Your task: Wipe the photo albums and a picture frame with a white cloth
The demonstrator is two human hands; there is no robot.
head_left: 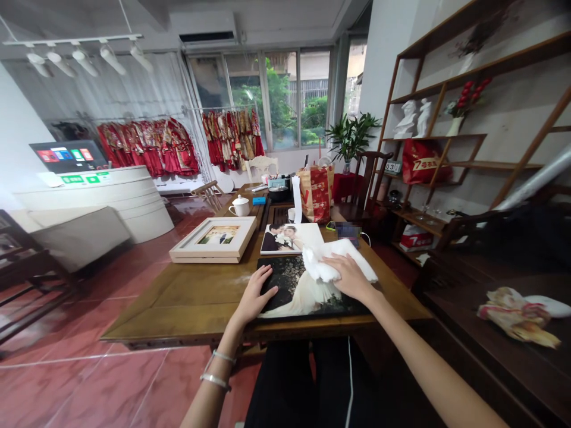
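Observation:
A large dark wedding photo panel (285,291), showing a white gown, lies flat at the near edge of the wooden table. On its left side rests my left hand (257,292), fingers spread and thumb apart, with nothing in it. My right hand (345,274) presses a crumpled white cloth (332,252) onto the panel's upper right part, the fingers lying over the cloth. The cloth hides that corner of the panel. Just beyond lies a second photo panel (288,239) with a couple on it. A thick cream picture frame (190,246) sits to the left.
On the wooden table (178,297) stand a white lidded mug (240,205), a blue box (259,201) and a red and brown paper bag (316,193). A phone (348,232) with a cable lies at right. A dark bench (464,321) holds a crumpled bag (517,318).

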